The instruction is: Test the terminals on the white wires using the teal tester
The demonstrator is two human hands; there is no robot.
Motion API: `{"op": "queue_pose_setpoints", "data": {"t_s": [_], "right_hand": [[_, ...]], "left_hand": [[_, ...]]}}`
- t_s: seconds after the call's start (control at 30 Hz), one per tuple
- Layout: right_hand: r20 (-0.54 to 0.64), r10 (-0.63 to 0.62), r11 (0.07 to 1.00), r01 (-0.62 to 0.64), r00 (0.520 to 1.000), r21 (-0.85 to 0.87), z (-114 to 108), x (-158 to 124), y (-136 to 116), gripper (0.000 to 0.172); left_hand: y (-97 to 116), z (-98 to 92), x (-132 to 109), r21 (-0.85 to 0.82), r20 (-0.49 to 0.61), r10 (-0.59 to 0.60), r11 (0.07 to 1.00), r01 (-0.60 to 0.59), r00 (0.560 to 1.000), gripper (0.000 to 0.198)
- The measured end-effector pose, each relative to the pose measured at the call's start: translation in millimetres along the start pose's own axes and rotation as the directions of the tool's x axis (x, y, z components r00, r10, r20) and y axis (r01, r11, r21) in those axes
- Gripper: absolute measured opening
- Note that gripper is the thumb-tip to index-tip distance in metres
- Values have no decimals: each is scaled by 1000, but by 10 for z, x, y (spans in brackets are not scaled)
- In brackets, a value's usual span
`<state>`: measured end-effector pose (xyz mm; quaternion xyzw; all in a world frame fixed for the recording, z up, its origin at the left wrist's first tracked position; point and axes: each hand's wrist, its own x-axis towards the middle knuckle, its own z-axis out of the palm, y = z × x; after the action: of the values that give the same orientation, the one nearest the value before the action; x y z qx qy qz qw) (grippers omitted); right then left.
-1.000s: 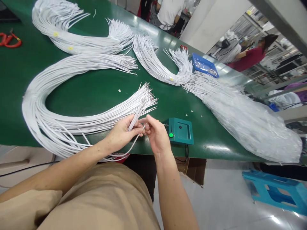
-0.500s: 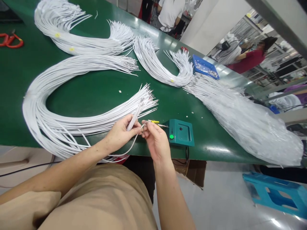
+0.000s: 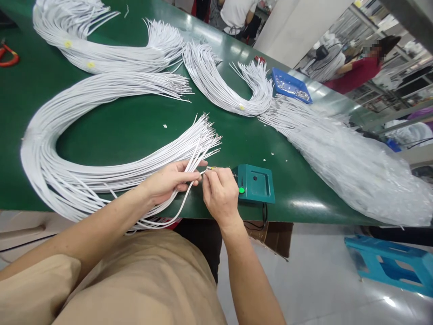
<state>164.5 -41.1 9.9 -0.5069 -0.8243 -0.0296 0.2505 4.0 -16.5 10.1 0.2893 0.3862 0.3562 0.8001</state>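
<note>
My left hand point(image 3: 174, 180) is closed on several white wires point(image 3: 192, 158), one held out between thumb and finger toward the right. Close against it, my right hand point(image 3: 219, 192) is curled with its fingertips at that wire's end; the fingers hide most of the tip. A small yellow piece point(image 3: 211, 168) shows just behind the right fingertips, by a teal box point(image 3: 256, 183) with a green button. Under and beyond my left hand lies a large curved bundle of white wires point(image 3: 67, 106), its metal-tipped ends fanned toward the right.
More wire bundles point(image 3: 111, 56) lie at the back of the green table point(image 3: 135, 122). A blue tray point(image 3: 291, 85) of small metal parts stands at the far right, near wires in a clear plastic bag point(image 3: 352, 158). Red-handled scissors point(image 3: 8, 56) lie far left. Two people are beyond.
My right hand has turned over, its fingers now curled down over the wire's end. The wires in my left hand have spread apart slightly. The whole view has shifted a little.
</note>
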Motion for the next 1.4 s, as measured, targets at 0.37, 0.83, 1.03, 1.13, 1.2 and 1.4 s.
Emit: {"op": "queue_pose_setpoints", "data": {"t_s": [0.37, 0.83, 1.03, 1.13, 1.2, 1.4], "right_hand": [[319, 156, 986, -126, 935, -113, -190, 113, 514, 9], [284, 159, 987, -159, 946, -23, -134, 160, 599, 16], [262, 202, 972, -225, 944, 61, -137, 269, 480, 14], [263, 262, 944, -303, 928, 128, -87, 363, 388, 14], [286, 303, 917, -360, 909, 173, -43, 411, 347, 15], [317, 336, 843, -433, 887, 319, 30, 436, 325, 10]], "left_hand": [[-98, 28, 223, 466, -85, 130, 882, -76, 988, 42], [-191, -52, 415, 727, -126, 277, 679, -101, 952, 33], [-200, -69, 393, 706, -109, 332, 690, -162, 937, 32], [-189, -58, 366, 689, -103, 341, 702, -180, 935, 29], [-174, -48, 345, 700, -93, 354, 688, -191, 931, 27], [-139, -42, 303, 732, -62, 393, 643, -226, 917, 22]]}}
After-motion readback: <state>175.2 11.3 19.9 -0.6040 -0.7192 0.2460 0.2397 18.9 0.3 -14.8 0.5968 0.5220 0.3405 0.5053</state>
